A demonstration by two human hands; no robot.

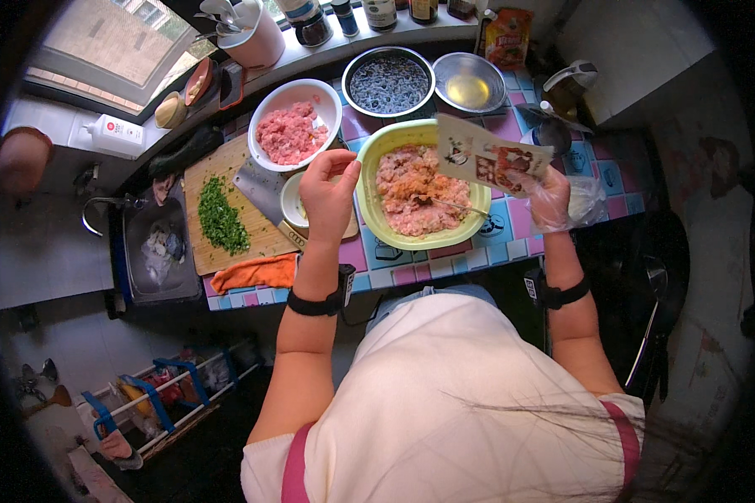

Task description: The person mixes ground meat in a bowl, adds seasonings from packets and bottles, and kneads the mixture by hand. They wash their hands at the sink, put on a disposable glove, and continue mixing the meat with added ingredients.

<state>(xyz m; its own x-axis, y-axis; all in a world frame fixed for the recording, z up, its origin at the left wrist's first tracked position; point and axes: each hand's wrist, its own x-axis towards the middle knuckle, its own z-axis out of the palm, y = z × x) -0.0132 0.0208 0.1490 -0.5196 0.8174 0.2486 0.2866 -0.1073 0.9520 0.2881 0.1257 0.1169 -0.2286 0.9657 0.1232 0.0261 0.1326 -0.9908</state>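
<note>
My right hand (551, 200) grips a printed paper-like packet (487, 157), tilted over the right side of a light green basin (366, 210). Clear plastic film surrounds the wrist of this hand. Inside the basin lies minced meat (431, 220) with an orange-brown powder heap (425, 179) on top. A thin metal utensil handle (459, 205) sticks out of the meat towards the right rim. Beside the left rim is my left hand (330, 195), thumb and fingertips close together; whether they touch the rim is unclear. Partly behind that hand stands a small white bowl (291, 200).
A cutting board (251, 232) bears chopped greens (220, 217) and a cleaver (261, 192). Behind are a white bowl of minced meat (258, 157), a steel bowl of dark pieces (387, 113) and a steel bowl of yellow liquid (494, 75). A sink (135, 264) lies left, near an orange cloth (255, 272).
</note>
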